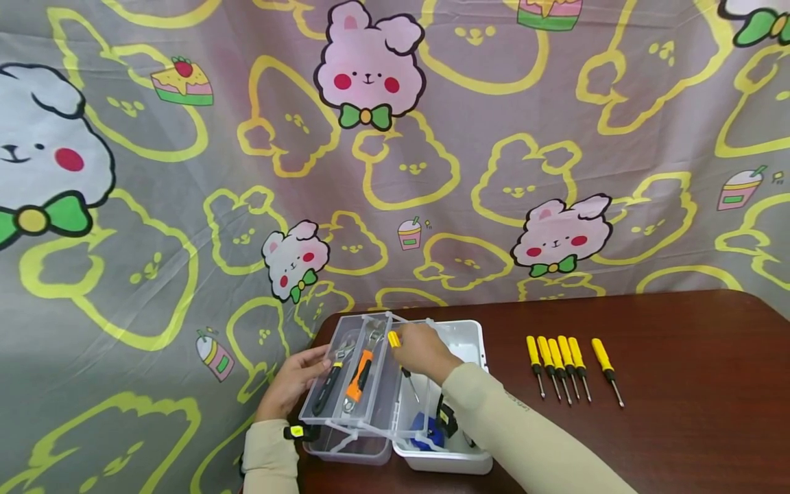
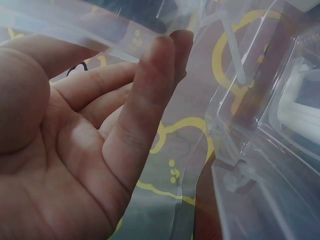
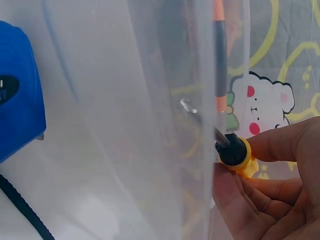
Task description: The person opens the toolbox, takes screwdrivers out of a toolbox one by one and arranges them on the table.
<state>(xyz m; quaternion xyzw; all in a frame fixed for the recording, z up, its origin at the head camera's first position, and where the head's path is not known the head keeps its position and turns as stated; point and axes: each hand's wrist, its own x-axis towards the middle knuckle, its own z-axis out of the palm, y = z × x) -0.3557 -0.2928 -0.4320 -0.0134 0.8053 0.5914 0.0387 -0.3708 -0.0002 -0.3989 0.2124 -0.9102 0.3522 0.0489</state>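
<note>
My right hand (image 1: 427, 351) grips a screwdriver (image 1: 394, 339) by its yellow handle, over the clear upper tray (image 1: 384, 401) of an opened toolbox. In the right wrist view the screwdriver (image 3: 234, 150) is seen end on, its shaft behind the clear plastic wall. The fingers of my left hand (image 1: 291, 384) hold the tray's left edge; in the left wrist view the left hand (image 2: 125, 125) is at the clear plastic. Inside the tray lie an adjustable wrench with a black handle (image 1: 329, 387) and another with an orange handle (image 1: 359, 377).
The white toolbox base (image 1: 441, 463) holds a blue tape measure (image 1: 427, 432) and a black one (image 1: 446, 417). Several yellow-handled screwdrivers (image 1: 558, 360) lie in a row on the brown table (image 1: 679, 384), with one more screwdriver (image 1: 603, 360) apart. A patterned curtain (image 1: 463, 171) hangs behind.
</note>
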